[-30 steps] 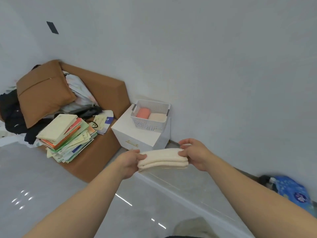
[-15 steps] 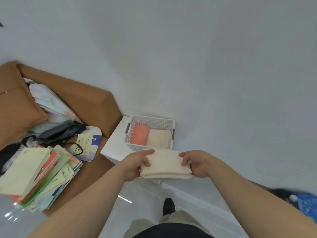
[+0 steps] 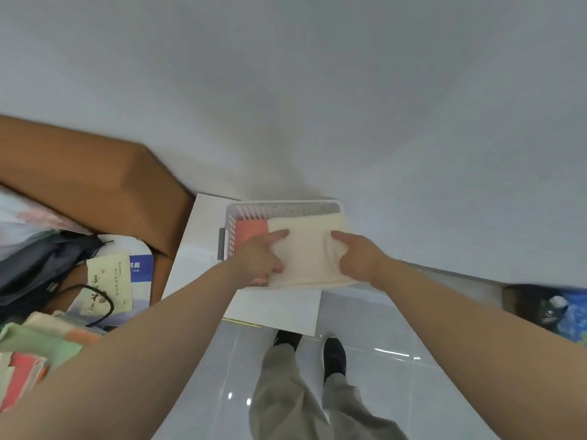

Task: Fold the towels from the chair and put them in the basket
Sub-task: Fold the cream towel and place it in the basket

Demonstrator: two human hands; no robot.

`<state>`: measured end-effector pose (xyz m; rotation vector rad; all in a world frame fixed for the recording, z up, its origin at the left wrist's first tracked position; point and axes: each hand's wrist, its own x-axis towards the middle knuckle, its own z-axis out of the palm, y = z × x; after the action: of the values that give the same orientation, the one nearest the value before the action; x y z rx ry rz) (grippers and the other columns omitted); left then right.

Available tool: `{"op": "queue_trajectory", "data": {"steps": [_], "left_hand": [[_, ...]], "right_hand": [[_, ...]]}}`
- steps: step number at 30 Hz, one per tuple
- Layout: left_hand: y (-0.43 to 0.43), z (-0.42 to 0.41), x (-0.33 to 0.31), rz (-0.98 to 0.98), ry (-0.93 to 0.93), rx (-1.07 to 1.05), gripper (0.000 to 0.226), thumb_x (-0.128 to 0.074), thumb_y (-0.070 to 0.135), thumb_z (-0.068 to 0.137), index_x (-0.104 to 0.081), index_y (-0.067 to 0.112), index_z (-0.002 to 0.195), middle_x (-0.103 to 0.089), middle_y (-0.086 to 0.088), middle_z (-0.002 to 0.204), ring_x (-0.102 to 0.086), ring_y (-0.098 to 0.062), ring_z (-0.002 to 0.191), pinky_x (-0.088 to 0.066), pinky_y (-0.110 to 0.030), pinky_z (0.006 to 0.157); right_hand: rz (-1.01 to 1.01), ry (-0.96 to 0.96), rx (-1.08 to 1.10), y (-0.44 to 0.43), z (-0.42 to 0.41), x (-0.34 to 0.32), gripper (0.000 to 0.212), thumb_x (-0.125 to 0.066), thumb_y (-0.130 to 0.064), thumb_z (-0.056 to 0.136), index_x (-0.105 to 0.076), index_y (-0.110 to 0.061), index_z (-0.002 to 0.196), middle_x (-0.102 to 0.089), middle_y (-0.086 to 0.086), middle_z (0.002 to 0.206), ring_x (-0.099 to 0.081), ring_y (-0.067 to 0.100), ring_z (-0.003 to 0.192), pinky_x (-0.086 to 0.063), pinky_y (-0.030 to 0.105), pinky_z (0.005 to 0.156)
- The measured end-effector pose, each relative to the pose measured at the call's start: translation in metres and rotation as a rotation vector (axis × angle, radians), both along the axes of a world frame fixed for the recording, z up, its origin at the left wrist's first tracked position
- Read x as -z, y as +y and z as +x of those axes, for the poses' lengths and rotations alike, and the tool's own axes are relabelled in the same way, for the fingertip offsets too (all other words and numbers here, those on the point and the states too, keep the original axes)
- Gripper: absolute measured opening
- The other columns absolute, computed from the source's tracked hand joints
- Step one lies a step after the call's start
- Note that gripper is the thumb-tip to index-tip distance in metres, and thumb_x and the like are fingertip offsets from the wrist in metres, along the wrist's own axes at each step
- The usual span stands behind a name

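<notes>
lowering looks to be the step in hand: your left hand [image 3: 259, 260] and right hand [image 3: 357, 258] each pinch one short side of the folded cream towel [image 3: 305, 252]. on each hand a forefinger lies flat along the top and the other digits tuck at the edge or beneath it. the towel hangs level over the right half of the basket [image 3: 286, 206], which sits at the back edge of the white cabinet [image 3: 203, 236], close to the wall. a pink towel [image 3: 252, 228] lies in the basket's left half. cream cloth also shows by the basket's far wall. it may be a second towel under yours, though the blur makes that hard to say. the cloth is light, soft and limp, so it will likely sag or spring open if you free one side first. hold both folded sides, low and level, with fingers under the stack until it rests. it won't break, but a loose layer could catch on the rim.
</notes>
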<state>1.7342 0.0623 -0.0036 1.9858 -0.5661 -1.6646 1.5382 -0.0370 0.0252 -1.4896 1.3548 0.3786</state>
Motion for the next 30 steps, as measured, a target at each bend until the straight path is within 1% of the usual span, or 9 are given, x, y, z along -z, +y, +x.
{"op": "queue_trajectory", "data": {"steps": [2,6,9,12,16,19,23,26,30], "left_hand": [[-0.013,0.01,0.035,-0.048,-0.098,0.086,0.084,-0.059,-0.015,0.08,-0.045,0.037,0.145,-0.054,-0.008,0.134,-0.062,-0.023,0.09,-0.055,-0.026,0.073],[-0.021,0.016,0.107,-0.07,-0.28,0.28,0.09,-0.057,-0.01,0.082,-0.029,0.037,0.154,-0.028,-0.004,0.155,-0.05,-0.021,0.118,-0.042,-0.003,0.06],[-0.016,0.009,0.142,-0.06,-0.356,0.367,0.091,-0.06,-0.003,0.083,-0.021,0.035,0.157,-0.022,-0.004,0.156,-0.037,-0.024,0.137,-0.036,-0.012,0.093],[-0.014,0.001,0.155,-0.063,-0.399,0.384,0.094,-0.061,0.0,0.082,-0.017,0.034,0.158,-0.009,0.0,0.16,-0.032,-0.023,0.141,-0.035,-0.021,0.104],[-0.018,-0.014,0.144,0.023,-0.63,0.588,0.099,-0.061,-0.001,0.082,-0.006,0.029,0.158,0.023,-0.009,0.161,-0.055,-0.036,0.115,-0.053,-0.037,0.089],[-0.027,-0.016,0.14,0.046,-0.82,0.772,0.097,-0.058,-0.001,0.086,0.005,0.017,0.158,0.036,-0.02,0.156,-0.064,-0.035,0.093,-0.051,-0.039,0.068],[-0.032,-0.017,0.145,0.076,-0.936,0.925,0.094,-0.053,-0.003,0.087,0.011,0.002,0.156,0.03,-0.022,0.158,-0.065,-0.036,0.101,-0.045,-0.037,0.062],[-0.037,-0.015,0.159,0.106,-0.893,0.955,0.086,-0.046,-0.002,0.091,0.011,0.001,0.156,0.027,-0.02,0.16,-0.053,-0.042,0.124,-0.051,-0.046,0.08],[-0.038,-0.012,0.167,0.136,-0.801,0.923,0.091,-0.05,0.0,0.089,0.01,0.007,0.157,0.03,-0.016,0.16,-0.041,-0.043,0.137,-0.043,-0.051,0.106]], "right_hand": [[-0.101,0.148,-0.2,0.001,0.02,0.04,0.074,-0.043,-0.006,0.094,-0.011,-0.023,0.159,-0.028,0.02,0.153,-0.039,0.034,0.136,-0.042,0.035,0.105],[-0.215,0.357,-0.352,0.007,0.052,0.108,0.084,-0.047,-0.011,0.09,0.003,-0.017,0.157,-0.024,0.027,0.147,-0.037,0.036,0.133,-0.043,0.045,0.101],[-0.214,0.443,-0.291,0.008,0.062,0.133,0.086,-0.05,-0.008,0.091,0.004,-0.014,0.157,-0.015,0.022,0.155,-0.03,0.035,0.141,-0.038,0.047,0.106],[-0.234,0.506,-0.321,0.01,0.067,0.153,0.085,-0.05,-0.008,0.093,0.006,-0.01,0.157,-0.009,0.025,0.158,-0.029,0.038,0.142,-0.038,0.048,0.107],[-0.398,0.622,-0.466,0.017,0.074,0.167,0.082,-0.054,-0.01,0.09,-0.004,0.002,0.154,-0.014,0.026,0.154,-0.039,0.038,0.132,-0.048,0.043,0.09],[-0.548,0.649,-0.639,0.02,0.074,0.172,0.093,-0.058,-0.008,0.086,0.005,0.003,0.154,0.01,0.02,0.16,-0.034,0.037,0.13,-0.041,0.039,0.079],[-0.479,0.573,-0.547,0.017,0.071,0.189,0.1,-0.056,0.001,0.084,0.014,-0.005,0.155,0.026,0.013,0.161,-0.043,0.041,0.126,-0.05,0.049,0.089],[-0.366,0.54,-0.462,0.016,0.07,0.201,0.097,-0.05,0.003,0.088,0.019,-0.011,0.155,0.033,0.005,0.159,-0.044,0.048,0.127,-0.044,0.057,0.097],[-0.272,0.506,-0.458,0.008,0.071,0.203,0.092,-0.045,-0.001,0.092,0.021,-0.013,0.155,0.035,0.004,0.159,-0.033,0.052,0.136,-0.037,0.06,0.107]]}}
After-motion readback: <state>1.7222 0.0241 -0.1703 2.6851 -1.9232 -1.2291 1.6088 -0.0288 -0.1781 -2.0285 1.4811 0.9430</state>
